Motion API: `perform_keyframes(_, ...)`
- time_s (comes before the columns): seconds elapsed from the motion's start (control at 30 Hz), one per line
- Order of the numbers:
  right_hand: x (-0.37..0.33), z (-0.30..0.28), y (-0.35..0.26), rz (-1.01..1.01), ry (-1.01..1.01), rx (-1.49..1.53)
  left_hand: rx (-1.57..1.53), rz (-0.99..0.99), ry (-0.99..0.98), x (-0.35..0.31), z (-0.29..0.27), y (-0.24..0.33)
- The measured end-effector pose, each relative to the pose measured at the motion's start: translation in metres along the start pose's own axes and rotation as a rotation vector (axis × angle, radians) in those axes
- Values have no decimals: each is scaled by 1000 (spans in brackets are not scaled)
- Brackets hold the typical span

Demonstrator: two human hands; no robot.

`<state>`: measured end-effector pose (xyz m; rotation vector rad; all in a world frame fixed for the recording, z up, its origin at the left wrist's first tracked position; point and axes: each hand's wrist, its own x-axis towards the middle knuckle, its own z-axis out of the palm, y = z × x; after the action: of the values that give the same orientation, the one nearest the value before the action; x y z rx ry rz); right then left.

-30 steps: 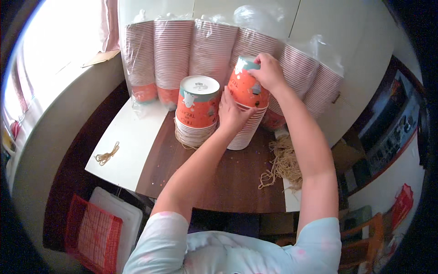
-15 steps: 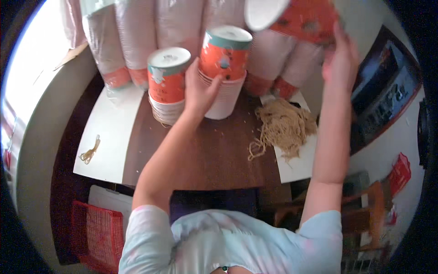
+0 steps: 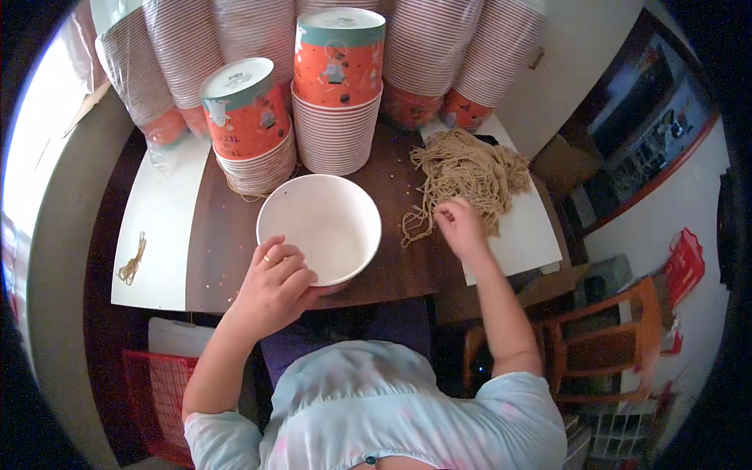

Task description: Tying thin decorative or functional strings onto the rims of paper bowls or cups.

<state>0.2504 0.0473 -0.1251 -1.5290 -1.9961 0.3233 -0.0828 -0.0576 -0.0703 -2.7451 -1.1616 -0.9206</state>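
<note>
An open white paper bucket (image 3: 321,227) stands mouth up at the table's near edge. My left hand (image 3: 274,282) grips its rim at the near left, thumb and fingers over the edge. At the near side of a tangled heap of tan cord (image 3: 474,168), my right hand (image 3: 462,229) has its fingers pinched together on the strands. Which strand is between the fingertips is hard to see. Behind the bucket rises a tall stack of upturned orange and green paper buckets (image 3: 338,94). A shorter stack (image 3: 249,121), with cord loops around its lower rims, stands to the left.
Plastic-wrapped bucket stacks (image 3: 435,47) line the back of the brown and white table (image 3: 205,258). A small cord bundle (image 3: 133,258) lies on the left white strip. Below are a red basket (image 3: 160,399) at left and a wooden chair (image 3: 603,345) at right.
The bucket that my right hand held up at the back right is now upright before me. My left hand left the tall stack for its rim; my right hand came down to the cord.
</note>
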Motion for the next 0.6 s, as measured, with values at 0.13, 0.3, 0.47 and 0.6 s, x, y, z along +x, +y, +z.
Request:
perform_keyframes(0.13,29,-11,16,-269,-126,-193,-6,10,-17,-1,2,2)
perform_keyframes(0.3,47,11,14,-462,-322,-453,-5,-127,48,8,-10,25)
perform_keyframes(0.47,57,16,14,-601,-282,-545,-74,-97,107,18,-19,25)
perform_keyframes(0.6,65,-29,-17,-576,6,-94,-335,-205,111,35,-26,19)
